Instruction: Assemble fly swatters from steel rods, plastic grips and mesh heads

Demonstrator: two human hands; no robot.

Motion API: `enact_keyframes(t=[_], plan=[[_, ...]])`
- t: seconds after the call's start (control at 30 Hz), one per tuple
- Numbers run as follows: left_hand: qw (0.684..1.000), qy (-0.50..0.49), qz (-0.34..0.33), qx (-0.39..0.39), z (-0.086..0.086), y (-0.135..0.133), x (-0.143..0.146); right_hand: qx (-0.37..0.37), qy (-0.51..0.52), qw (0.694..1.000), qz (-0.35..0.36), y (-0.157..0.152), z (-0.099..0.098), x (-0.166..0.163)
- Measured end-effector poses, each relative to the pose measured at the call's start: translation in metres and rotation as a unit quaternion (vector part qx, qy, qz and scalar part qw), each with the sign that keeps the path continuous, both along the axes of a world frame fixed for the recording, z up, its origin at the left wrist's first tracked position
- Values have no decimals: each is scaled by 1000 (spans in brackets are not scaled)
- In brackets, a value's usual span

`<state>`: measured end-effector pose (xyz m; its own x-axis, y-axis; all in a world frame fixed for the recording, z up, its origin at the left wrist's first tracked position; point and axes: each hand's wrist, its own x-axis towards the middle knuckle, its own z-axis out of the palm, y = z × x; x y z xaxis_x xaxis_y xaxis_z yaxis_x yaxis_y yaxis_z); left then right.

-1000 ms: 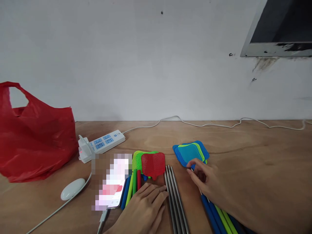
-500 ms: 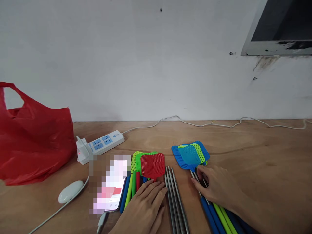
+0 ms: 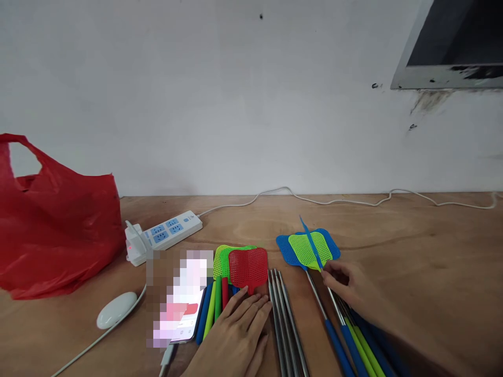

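Observation:
Between thumb and fingers, my right hand (image 3: pixel 349 285) pinches the neck of a blue fly swatter (image 3: pixel 309 240), its head turned edge-on. Beneath it lie a lime fly swatter (image 3: pixel 299 251) and blue swatter heads (image 3: pixel 286 250), with metal shafts and coloured grips running down toward me. My left hand (image 3: pixel 239 332) rests flat, fingers stretched, by the neck of a red fly swatter (image 3: pixel 248 266) and over coloured handles (image 3: pixel 212 306). Green and yellow heads (image 3: pixel 223 262) show behind the red one. Several metal rods (image 3: pixel 283 324) lie between my hands.
A lit phone (image 3: pixel 186 314), partly blurred, lies left of the handles with a cable plugged in. Farther left are a white mouse-shaped object (image 3: pixel 117 310), a power strip (image 3: pixel 173 230) and a red plastic bag (image 3: pixel 58 220). A white cord (image 3: pixel 334 201) runs along the wall.
My right hand has raised and twisted the top blue swatter, so its head went from flat to edge-on, uncovering the lime one. The left hand stays in place.

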<state>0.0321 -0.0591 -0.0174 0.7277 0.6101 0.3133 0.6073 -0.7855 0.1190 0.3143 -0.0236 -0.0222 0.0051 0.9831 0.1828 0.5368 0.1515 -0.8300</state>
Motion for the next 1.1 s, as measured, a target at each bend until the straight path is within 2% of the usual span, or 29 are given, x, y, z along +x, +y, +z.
enact_keyframes(t=[0.07, 0.13, 0.2, 0.33, 0.5, 0.67, 0.93, 1.1], plan=[[1000, -7, -1, 2, 0, 0, 0, -60, 118, 991, -13, 0, 2, 2], [1000, -12, -2, 4, 0, 0, 1, -134, 232, 962, -49, -3, 5, 2], [1000, -18, -4, 1, 1, 0, 2, -184, 322, 927, -54, -6, 11, -1], [997, -54, -12, -44, 9, -1, 2, -197, 431, 881, 15, -11, 20, -8], [981, -136, 6, -138, 20, -3, 2, -176, 501, 847, 35, -15, 16, -19], [964, -148, 48, -218, 17, -5, 5, -181, 521, 834, 21, -20, 16, -30], [971, -101, 79, -203, 3, -8, 11, -173, 504, 846, 10, -25, 19, -38], [971, -104, 79, -199, 7, -7, 7, -141, 494, 858, -18, -26, 20, -39]])
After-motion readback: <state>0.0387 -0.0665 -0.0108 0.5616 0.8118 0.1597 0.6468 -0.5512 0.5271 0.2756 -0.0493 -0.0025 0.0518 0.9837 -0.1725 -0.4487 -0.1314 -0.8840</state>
